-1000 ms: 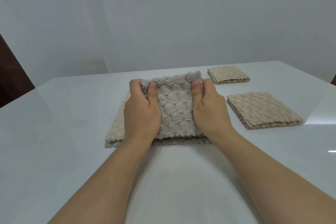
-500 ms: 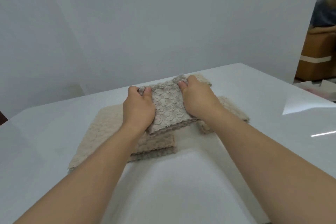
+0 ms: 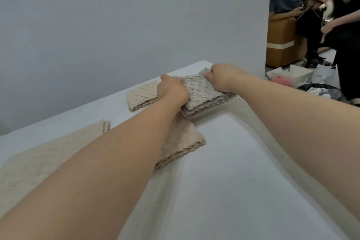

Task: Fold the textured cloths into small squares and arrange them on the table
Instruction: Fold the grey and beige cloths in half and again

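Both hands grip 1 folded grey textured cloth (image 3: 202, 93) near the far right corner of the white table (image 3: 233, 161). The left hand (image 3: 172, 88) curls round its left edge and the right hand (image 3: 222, 78) round its far right corner, with the fingertips hidden by the fabric. The far folded square (image 3: 140, 95) lies just left of it, the near folded square (image 3: 181, 142) sits partly under the left forearm, and a stack of larger beige cloths (image 3: 48, 152) lies at the near left.

One greyish folded square of textured cloth (image 3: 202, 91); two beige folded squares (image 3: 140, 95) (image 3: 185, 140); one larger flat beige cloth pile (image 3: 39, 160); one glossy white tabletop (image 3: 224, 181); two bare hands, left hand (image 3: 172, 88) and right hand (image 3: 222, 78); two people beyond (image 3: 288, 0) (image 3: 346, 35).
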The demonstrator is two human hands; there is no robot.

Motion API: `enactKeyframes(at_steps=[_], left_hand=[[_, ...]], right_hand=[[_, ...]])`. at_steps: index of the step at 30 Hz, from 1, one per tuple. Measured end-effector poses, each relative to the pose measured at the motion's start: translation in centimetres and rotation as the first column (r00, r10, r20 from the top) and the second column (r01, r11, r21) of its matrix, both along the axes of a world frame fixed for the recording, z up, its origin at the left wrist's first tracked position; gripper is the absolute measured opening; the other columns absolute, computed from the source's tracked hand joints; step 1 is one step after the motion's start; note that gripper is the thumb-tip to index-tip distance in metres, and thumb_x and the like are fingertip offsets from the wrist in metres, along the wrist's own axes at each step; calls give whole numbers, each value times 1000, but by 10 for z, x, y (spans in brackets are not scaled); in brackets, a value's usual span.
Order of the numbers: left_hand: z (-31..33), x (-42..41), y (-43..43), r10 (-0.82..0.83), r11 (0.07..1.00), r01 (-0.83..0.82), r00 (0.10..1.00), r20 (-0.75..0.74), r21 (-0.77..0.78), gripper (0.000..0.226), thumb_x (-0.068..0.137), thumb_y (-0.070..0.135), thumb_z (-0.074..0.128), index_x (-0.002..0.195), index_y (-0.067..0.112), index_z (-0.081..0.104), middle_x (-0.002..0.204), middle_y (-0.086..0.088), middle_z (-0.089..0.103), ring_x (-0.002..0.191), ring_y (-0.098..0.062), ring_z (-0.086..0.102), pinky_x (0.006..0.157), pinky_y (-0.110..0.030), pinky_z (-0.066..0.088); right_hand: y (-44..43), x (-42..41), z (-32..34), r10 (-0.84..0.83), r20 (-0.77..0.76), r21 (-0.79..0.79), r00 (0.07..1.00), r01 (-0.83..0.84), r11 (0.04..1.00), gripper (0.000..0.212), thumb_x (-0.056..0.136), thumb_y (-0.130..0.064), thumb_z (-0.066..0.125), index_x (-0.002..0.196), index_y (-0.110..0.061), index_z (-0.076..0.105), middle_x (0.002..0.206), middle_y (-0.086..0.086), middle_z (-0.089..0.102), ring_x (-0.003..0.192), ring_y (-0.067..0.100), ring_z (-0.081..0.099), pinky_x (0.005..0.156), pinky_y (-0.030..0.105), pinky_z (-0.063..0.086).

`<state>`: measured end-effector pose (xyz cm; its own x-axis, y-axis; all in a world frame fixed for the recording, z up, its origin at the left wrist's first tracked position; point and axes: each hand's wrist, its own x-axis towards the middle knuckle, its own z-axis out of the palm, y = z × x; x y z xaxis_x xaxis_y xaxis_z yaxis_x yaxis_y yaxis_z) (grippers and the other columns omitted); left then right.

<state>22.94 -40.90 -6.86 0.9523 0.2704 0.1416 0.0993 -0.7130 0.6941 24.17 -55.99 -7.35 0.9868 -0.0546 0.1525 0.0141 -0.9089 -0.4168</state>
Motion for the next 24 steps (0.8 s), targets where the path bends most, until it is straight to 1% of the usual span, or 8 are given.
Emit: enactKeyframes(at_steps=[2,5,7,12,16,18,21,24], left_hand=[[-8,23,-14,0,997,2,1000,-26,73,42,104,21,50,141,3,41,138,-15,57,124,-31,58,78,-32,41],[-23,46,-28,-11,986,21,998,-58,166,38,101,19,53,135,5,50,132,-12,62,121,-30,61,89,-35,48],[-32,56,-34,26,981,-11,997,-76,192,37,99,14,57,134,7,49,134,-10,62,124,-28,60,89,-36,51],[-39,60,-39,40,911,-13,998,-56,411,31,96,24,60,126,14,57,127,-4,65,116,-27,63,77,-35,44],[-32,47,-31,-19,772,65,997,-79,632,47,100,34,54,139,13,40,138,-9,53,124,-32,56,76,-39,35],[-26,42,-25,-129,701,110,991,-27,705,46,102,33,49,141,11,39,141,-12,46,126,-35,51,80,-42,38],[-28,38,-22,-380,641,281,925,-23,714,42,106,37,38,138,12,49,141,-11,52,127,-33,51,97,-46,45],[-33,33,-23,-438,589,451,876,-204,670,40,108,35,30,129,13,56,138,-15,56,126,-36,53,103,-47,44]], right_hand=[[-11,16,-3,-8,-32,-33,999,7,999,32,108,-32,38,113,-9,60,118,19,63,107,37,60,79,37,43],[-19,31,-8,-39,-105,-86,994,30,996,39,111,-23,31,141,-10,52,139,20,55,127,38,53,97,40,44],[-21,37,-13,-51,-130,-175,990,27,984,39,111,-22,32,142,-6,50,140,20,54,129,38,52,101,39,43],[-18,48,-25,-38,-104,-426,994,-10,905,34,105,-21,39,130,-8,59,133,16,60,120,36,57,96,43,47],[-17,46,-27,-114,-61,-515,992,67,854,38,103,-25,37,135,-15,55,136,7,59,122,33,57,84,44,41],[-23,46,-28,-149,-26,-475,989,119,872,40,104,-34,38,136,-15,53,136,8,59,122,33,58,83,43,40],[-33,47,-30,-153,-31,-231,988,142,963,45,102,-43,45,137,-14,45,136,13,57,123,37,55,93,46,45],[-37,52,-36,-36,65,-88,997,42,995,14,100,-34,51,112,-26,51,123,13,61,111,36,58,92,44,49]])
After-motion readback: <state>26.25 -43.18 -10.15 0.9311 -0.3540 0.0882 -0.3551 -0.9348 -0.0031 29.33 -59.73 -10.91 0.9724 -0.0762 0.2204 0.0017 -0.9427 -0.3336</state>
